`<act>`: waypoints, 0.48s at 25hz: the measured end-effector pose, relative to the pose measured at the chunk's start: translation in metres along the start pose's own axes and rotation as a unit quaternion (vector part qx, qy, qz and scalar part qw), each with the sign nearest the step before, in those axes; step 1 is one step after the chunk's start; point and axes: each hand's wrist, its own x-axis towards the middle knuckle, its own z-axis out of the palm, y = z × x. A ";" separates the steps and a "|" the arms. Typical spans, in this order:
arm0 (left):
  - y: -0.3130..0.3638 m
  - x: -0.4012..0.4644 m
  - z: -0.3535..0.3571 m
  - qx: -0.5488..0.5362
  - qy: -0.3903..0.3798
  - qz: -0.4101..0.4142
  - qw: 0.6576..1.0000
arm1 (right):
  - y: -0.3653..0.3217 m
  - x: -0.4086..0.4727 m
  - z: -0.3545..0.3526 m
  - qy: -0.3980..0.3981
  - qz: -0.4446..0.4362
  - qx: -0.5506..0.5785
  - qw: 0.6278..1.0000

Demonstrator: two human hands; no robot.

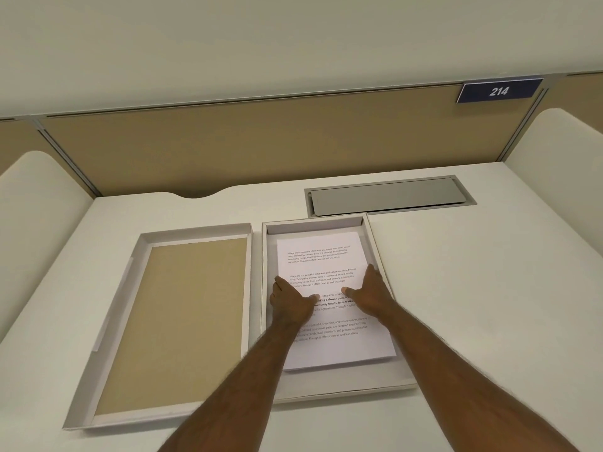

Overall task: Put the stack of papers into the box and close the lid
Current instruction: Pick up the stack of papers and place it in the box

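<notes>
**A:** What step is this?

**B:** The first one — getting the stack of papers (329,308) into the box (399,350). It looks almost done. The stack lies inside the box, and the box sits on the worktop (489,288).

**A:** What are the hands doing?

**B:** The left hand (290,303) holds the left edge of the stack. The right hand (370,293) holds the right edge. Each thumb lies on top of the top sheet. The other fingers go down along the sides, so I cannot tell if they curl under the paper or just press on it. The hands are not wide open and not fists.

**A:** Which way does the paper point?

**B:** Its long side runs away from the person, the same way as the box. The printed lines go across, and the top of the page is at the far end. The stack sits a tiny bit crooked — its near right corner comes very close to the right wall of the box.

**A:** What comes next?

**B:** I think the hands need to let go and slide out. Then the lid (169,324) — it lies open side up just left of the box, long side the same way. It has to be picked up, turned over, lined up with the box and pushed down.
</notes>
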 end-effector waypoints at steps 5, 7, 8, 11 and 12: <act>0.006 -0.007 -0.009 -0.042 0.005 0.045 0.998 | -0.008 -0.010 -0.005 0.025 -0.107 -0.045 0.993; 0.016 -0.011 -0.014 -0.048 0.009 0.104 0.993 | -0.014 -0.015 -0.009 0.028 -0.166 -0.061 0.984; 0.020 -0.015 -0.018 -0.048 0.012 0.138 0.989 | -0.018 -0.018 -0.010 0.026 -0.193 -0.069 0.978; 0.029 -0.034 -0.030 -0.044 0.025 0.228 0.972 | -0.030 -0.025 -0.012 0.010 -0.259 -0.083 0.962; 0.030 -0.040 -0.033 -0.033 0.023 0.246 0.968 | -0.033 -0.028 -0.011 0.010 -0.273 -0.080 0.959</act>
